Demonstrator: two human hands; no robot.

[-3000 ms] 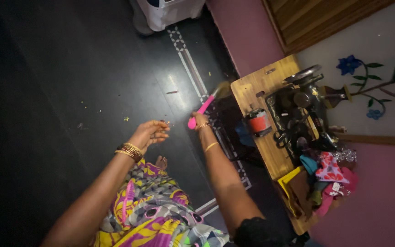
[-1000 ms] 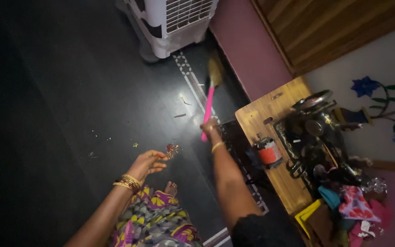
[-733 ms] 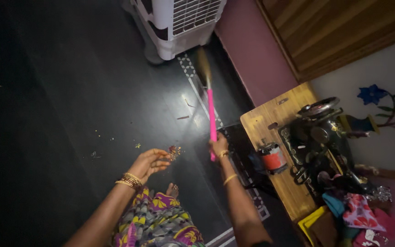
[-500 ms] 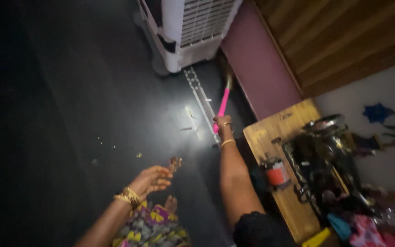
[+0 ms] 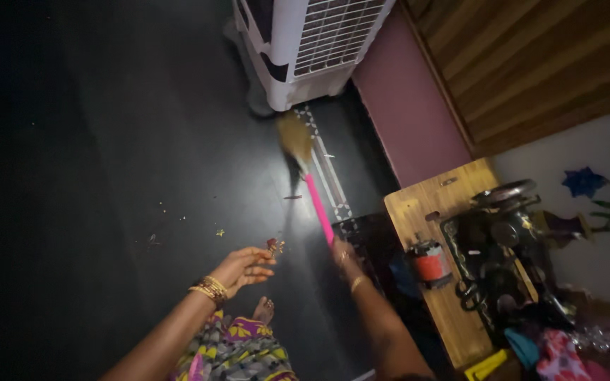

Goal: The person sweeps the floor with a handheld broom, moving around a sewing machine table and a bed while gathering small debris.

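My right hand [image 5: 344,255] grips the pink handle of a broom [image 5: 317,207]. Its straw head [image 5: 295,137] is blurred and rests on the dark floor just in front of a white air cooler [image 5: 305,49]. My left hand [image 5: 243,267], with gold bangles at the wrist, is held out over the floor and pinches a small scrap [image 5: 274,246] at its fingertips. My bare foot [image 5: 264,310] and a patterned dress [image 5: 238,349] show below.
Small bits of litter [image 5: 219,232] lie on the dark floor left of my hands. A wooden sewing table [image 5: 438,247] with a black sewing machine [image 5: 497,247] stands at the right against a pink wall [image 5: 411,106]. Cloth pieces [image 5: 555,353] pile at the lower right.
The broom has swung from beside the sewing table out across the floor toward the air cooler, and the view has tilted that way. My left hand stays held out with the scrap.
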